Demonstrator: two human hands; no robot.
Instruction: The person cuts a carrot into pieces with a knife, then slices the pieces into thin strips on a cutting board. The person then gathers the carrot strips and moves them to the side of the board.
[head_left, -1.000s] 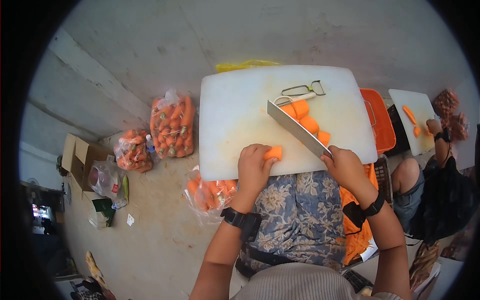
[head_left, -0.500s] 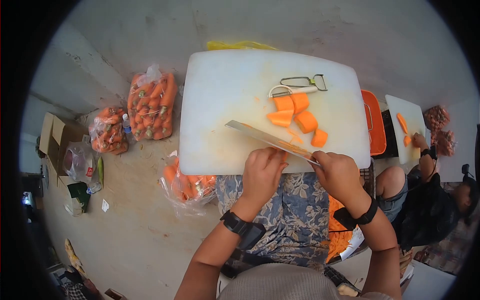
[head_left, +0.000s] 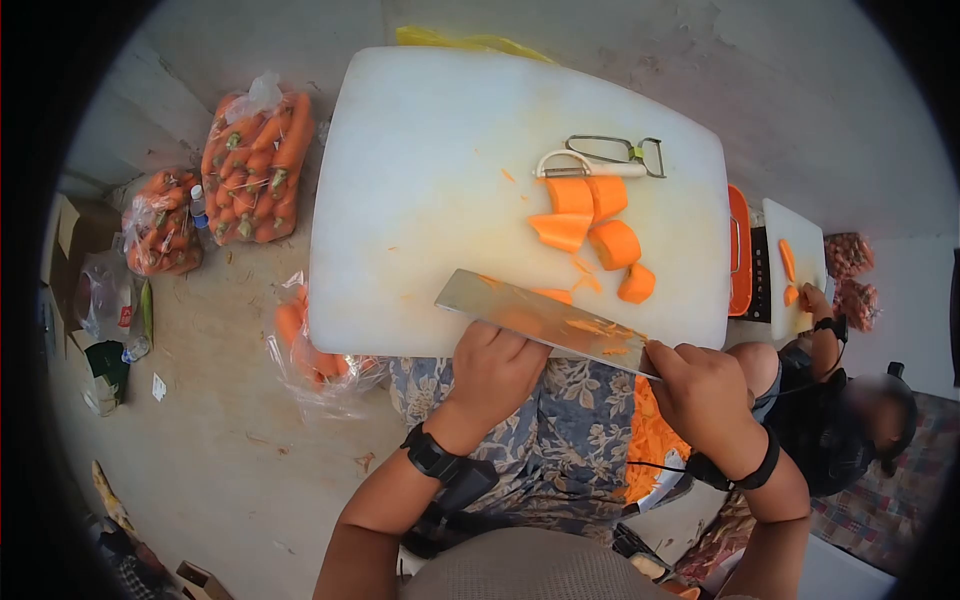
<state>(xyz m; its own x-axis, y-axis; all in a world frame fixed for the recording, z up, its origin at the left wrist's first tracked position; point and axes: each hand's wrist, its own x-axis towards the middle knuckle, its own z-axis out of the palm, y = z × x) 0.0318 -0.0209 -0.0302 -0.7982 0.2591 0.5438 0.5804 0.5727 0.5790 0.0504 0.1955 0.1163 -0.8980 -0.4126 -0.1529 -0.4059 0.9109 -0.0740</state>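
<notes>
My right hand [head_left: 704, 402] is closed on the handle end of a wide knife [head_left: 545, 322], whose blade lies slanted across the near part of the white cutting board [head_left: 400, 190]. Orange shreds cling to the blade. At the board's near edge, my left hand [head_left: 498, 372] is bent behind the blade; its fingertips are hidden, and so is anything they hold. An orange piece [head_left: 554, 295] shows just beyond the blade. Farther back lie several thick carrot pieces [head_left: 614, 244], with a white peeler [head_left: 600, 170] and a dark-framed peeler [head_left: 610, 149] behind them.
Bags of carrots [head_left: 258, 170] stand on the floor at the left, near a cardboard box [head_left: 85, 235]. An orange bin [head_left: 740, 250] is right of the board. A co-worker [head_left: 830, 425] sits at another board [head_left: 797, 245]. Shredded carrot [head_left: 655, 445] lies below.
The knife blade has turned to show more of its flat side. My left hand has moved slightly left and down, its fingers now behind the blade. The whole view has shifted.
</notes>
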